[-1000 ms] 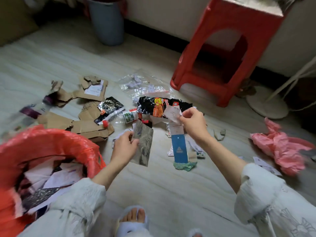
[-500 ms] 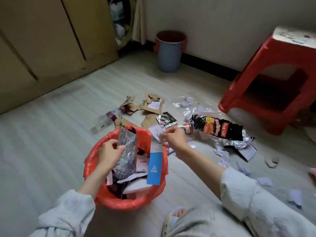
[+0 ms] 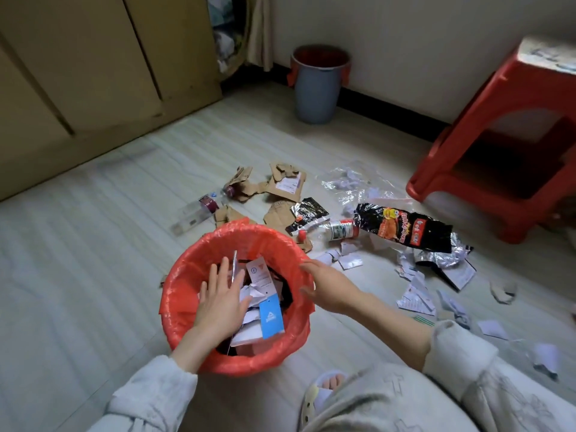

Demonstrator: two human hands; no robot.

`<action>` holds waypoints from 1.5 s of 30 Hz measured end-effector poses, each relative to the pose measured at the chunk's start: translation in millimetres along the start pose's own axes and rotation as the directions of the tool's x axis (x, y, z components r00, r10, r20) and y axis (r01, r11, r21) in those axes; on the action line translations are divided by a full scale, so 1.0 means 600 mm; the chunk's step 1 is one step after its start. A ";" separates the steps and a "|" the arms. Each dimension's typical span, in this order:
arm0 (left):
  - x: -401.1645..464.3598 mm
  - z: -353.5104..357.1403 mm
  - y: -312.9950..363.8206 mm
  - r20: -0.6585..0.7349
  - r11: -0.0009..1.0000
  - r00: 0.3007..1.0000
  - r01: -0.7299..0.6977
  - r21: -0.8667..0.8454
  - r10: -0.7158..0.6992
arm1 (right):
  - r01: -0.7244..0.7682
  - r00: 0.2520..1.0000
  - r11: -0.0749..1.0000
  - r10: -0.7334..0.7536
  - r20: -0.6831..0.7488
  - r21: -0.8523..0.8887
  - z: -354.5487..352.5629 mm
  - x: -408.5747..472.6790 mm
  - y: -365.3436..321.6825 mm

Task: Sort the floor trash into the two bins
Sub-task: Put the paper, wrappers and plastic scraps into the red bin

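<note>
head view, red-lined bin (image 3: 187, 294), left hand (image 3: 219, 302) flat and empty over it, right hand (image 3: 327, 286) spread at its rim, blue tag (image 3: 271, 316) inside, black wrapper (image 3: 402, 227) beyond

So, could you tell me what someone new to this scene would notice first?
Probably the red-lined bin in the foreground, full of paper scraps with a blue tag on top, and both open hands over it: the left hand above the contents, the right hand at the rim. Next, the litter beyond, notably a black snack wrapper and torn cardboard, then the red stool at right.
</note>
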State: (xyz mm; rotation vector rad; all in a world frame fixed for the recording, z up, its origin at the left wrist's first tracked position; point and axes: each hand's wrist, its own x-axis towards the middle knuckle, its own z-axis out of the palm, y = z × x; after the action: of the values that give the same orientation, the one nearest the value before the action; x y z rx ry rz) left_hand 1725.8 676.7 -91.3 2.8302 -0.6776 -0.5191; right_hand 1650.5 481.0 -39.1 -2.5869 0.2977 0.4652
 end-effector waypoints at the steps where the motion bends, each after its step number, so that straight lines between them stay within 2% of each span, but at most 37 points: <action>1: 0.005 0.011 0.002 0.064 0.997 0.998 0.001 0.074 -0.005 | 0.046 0.999 0.998 -0.046 0.010 -0.045 0.005 -0.005 0.005; 3: 0.015 0.034 -0.001 0.175 0.990 0.983 0.035 0.135 -0.059 | 0.116 0.993 0.988 -0.115 0.015 -0.106 0.016 -0.010 0.016; 5: 0.027 0.057 -0.009 0.277 0.993 0.954 0.107 0.041 -0.114 | 0.130 0.991 0.984 -0.127 0.032 -0.123 0.028 -0.008 0.028; 7: 0.038 0.080 -0.014 0.330 0.989 0.936 0.140 -0.040 -0.119 | 0.123 0.992 0.986 -0.119 0.037 -0.112 0.037 -0.005 0.038; 12: 0.059 0.134 -0.018 0.451 0.991 0.886 0.133 -0.020 -0.110 | 0.142 0.990 0.986 -0.143 -0.001 -0.086 0.057 -0.002 0.048; 17: 0.064 0.174 -0.021 0.440 0.976 0.879 0.216 -0.027 -0.182 | 0.153 0.988 0.986 -0.155 -0.024 -0.071 0.067 -0.002 0.050; 20: 0.074 0.181 -0.019 0.407 0.977 0.896 0.211 -0.034 -0.180 | 0.160 0.986 0.984 -0.162 -0.024 -0.078 0.069 -0.001 0.052; 23: 0.070 0.177 -0.011 0.441 0.969 0.865 0.241 0.058 -0.241 | 0.141 0.990 0.985 -0.141 0.006 -0.097 0.072 -0.001 0.055; 25: 0.073 0.193 -0.022 0.395 0.981 0.898 0.184 0.065 -0.195 | 0.125 0.992 0.987 -0.122 0.035 -0.097 0.070 -0.003 0.054; 27: 0.073 0.181 -0.021 0.405 0.986 0.899 0.155 0.066 -0.168 | 0.112 0.992 0.991 -0.108 0.068 -0.074 0.062 -0.004 0.051; 30: 0.061 0.135 0.004 0.346 0.990 0.930 0.140 -0.022 -0.124 | 0.035 0.989 0.985 -0.058 0.136 0.167 0.029 -0.009 0.034; 31: 0.059 0.119 0.011 0.322 0.980 0.935 0.181 -0.081 -0.146 | 0.003 0.989 0.968 -0.040 0.141 0.252 0.016 -0.011 0.029; 33: 0.051 0.086 0.024 0.280 0.956 0.943 0.236 -0.173 -0.182 | -0.030 0.991 0.943 -0.015 0.132 0.331 -0.010 -0.020 0.021; 34: 0.044 0.070 0.032 0.245 0.957 0.955 0.216 -0.194 -0.166 | -0.032 0.992 0.939 -0.012 0.125 0.342 -0.020 -0.024 0.020; 39: 0.022 0.004 0.077 0.164 0.942 0.985 0.013 -0.334 0.044 | -0.028 0.992 0.958 -0.008 0.127 0.284 -0.057 -0.052 0.036; 42: 0.015 -0.019 0.125 0.086 0.899 0.981 -0.124 -0.421 0.175 | -0.085 0.988 0.985 0.064 0.139 0.150 -0.091 -0.081 0.073; 45: 0.022 -0.035 0.196 -0.037 0.868 0.957 -0.277 -0.413 0.288 | -0.145 0.984 0.987 0.136 0.111 0.070 -0.126 -0.113 0.129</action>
State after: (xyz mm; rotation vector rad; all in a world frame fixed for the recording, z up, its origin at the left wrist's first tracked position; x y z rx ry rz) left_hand 1697.1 569.5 -45.8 2.2825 -0.8548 -0.5693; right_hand 1586.2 385.4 15.2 -2.4653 0.4547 0.6260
